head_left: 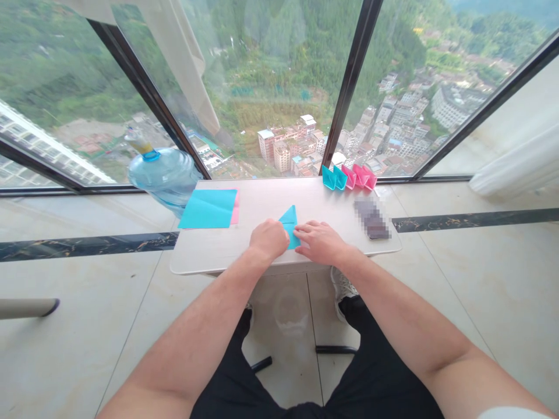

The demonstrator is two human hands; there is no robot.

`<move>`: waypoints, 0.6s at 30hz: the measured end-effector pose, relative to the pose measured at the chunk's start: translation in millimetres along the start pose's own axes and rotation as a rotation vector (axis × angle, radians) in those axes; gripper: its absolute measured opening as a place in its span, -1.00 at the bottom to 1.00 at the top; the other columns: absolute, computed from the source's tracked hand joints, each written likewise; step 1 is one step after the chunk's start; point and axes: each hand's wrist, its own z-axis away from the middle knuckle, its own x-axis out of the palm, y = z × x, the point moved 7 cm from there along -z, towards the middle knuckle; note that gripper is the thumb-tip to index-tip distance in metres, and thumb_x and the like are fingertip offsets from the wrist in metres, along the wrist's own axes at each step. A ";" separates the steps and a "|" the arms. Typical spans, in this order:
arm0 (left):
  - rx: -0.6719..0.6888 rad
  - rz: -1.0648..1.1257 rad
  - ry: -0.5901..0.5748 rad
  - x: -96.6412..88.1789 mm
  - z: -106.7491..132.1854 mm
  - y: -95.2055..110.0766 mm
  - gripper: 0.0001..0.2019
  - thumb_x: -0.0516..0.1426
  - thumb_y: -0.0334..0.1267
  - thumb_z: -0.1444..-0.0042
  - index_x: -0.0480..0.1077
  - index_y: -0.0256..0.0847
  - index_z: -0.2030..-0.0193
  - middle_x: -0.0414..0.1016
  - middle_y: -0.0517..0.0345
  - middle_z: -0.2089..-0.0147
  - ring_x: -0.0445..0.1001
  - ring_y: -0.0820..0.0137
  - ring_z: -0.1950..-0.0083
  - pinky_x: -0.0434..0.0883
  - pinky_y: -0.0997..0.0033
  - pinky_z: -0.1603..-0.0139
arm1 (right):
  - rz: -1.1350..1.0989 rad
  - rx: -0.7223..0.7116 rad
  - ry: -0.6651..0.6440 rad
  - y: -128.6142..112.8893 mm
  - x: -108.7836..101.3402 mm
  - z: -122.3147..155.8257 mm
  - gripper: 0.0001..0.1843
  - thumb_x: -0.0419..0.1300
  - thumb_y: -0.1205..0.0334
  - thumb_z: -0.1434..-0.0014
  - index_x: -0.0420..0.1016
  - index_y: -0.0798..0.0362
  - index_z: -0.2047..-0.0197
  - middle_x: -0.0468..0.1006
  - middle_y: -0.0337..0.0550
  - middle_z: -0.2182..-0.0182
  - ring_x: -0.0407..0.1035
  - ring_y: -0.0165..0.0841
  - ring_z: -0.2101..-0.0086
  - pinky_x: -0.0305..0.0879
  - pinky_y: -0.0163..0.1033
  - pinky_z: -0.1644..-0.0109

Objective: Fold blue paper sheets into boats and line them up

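Note:
A folded piece of blue paper (290,226) with a pointed top lies on the small white table in front of me. A crease or edge runs across its middle. My left hand (269,240) is closed at the paper's left side, its fingers curled and the thumb side against the sheet. From the right, my right hand (321,240) reaches in with fingers stretched out, the tips touching the paper's right edge. Both hands cover part of the sheet's sides.
Blue sheets (208,208) lie over a pink sheet (236,208) on the table's left. Folded blue paper shapes (334,178) and pink ones (358,176) line the back right edge. A blurred dark flat object (372,219) lies right. A water jug (163,174) stands behind the table (196,256).

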 end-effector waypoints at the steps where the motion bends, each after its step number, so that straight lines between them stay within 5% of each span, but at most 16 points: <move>1: 0.028 -0.024 0.026 -1.5 0.0 -0.3 -0.69 0.01 -0.33 -0.23 0.61 -0.33 0.25 0.60 -0.21 0.17 0.57 0.08 0.03 0.49 0.21 0.05 | 0.005 0.004 -0.007 0.8 1.0 -0.4 -0.51 0.19 0.01 -0.31 0.46 0.02 -0.23 0.48 -0.04 -0.23 0.30 -0.11 -0.20 0.20 -0.01 -0.24; 5: 0.232 -0.025 0.165 -5.6 0.5 0.7 -0.71 0.04 -0.34 -0.21 0.60 -0.36 0.16 0.53 -0.23 -0.14 0.45 0.08 -0.23 0.38 0.15 -0.27 | -0.022 0.036 -0.002 14.2 0.2 0.6 -0.40 0.24 -0.08 -0.25 0.42 0.01 -0.27 0.46 -0.03 -0.26 0.24 -0.06 -0.27 0.14 0.07 -0.31; 8: 0.396 0.050 0.143 1.0 2.0 3.3 -0.73 0.04 -0.39 -0.19 0.57 -0.29 0.13 0.53 -0.12 -0.17 0.46 0.21 -0.24 0.30 0.22 -0.37 | -0.064 0.012 0.002 21.8 0.1 2.1 -0.35 0.32 -0.09 -0.16 0.44 -0.02 -0.25 0.41 -0.06 -0.30 0.21 -0.06 -0.30 0.10 0.07 -0.36; 12: 0.410 0.130 0.127 6.0 1.3 0.9 -0.68 0.03 -0.44 -0.16 0.53 -0.23 0.03 0.60 -0.02 -0.04 0.54 0.24 -0.11 0.42 0.24 -0.23 | -0.087 -0.045 0.050 22.0 -0.7 3.8 -0.43 0.37 0.07 -0.10 0.50 -0.05 -0.19 0.43 -0.07 -0.28 0.25 -0.09 -0.28 0.13 0.01 -0.35; 18: 0.439 0.120 0.164 12.7 -5.5 -1.5 -0.54 0.01 -0.46 -0.17 0.50 -0.24 -0.16 0.51 -0.03 -0.22 0.45 0.20 -0.23 0.35 0.17 -0.33 | -0.120 -0.119 0.076 18.1 4.6 2.6 -0.54 0.43 0.09 -0.05 0.59 -0.07 -0.04 0.56 -0.13 -0.15 0.36 -0.12 -0.18 0.13 -0.01 -0.33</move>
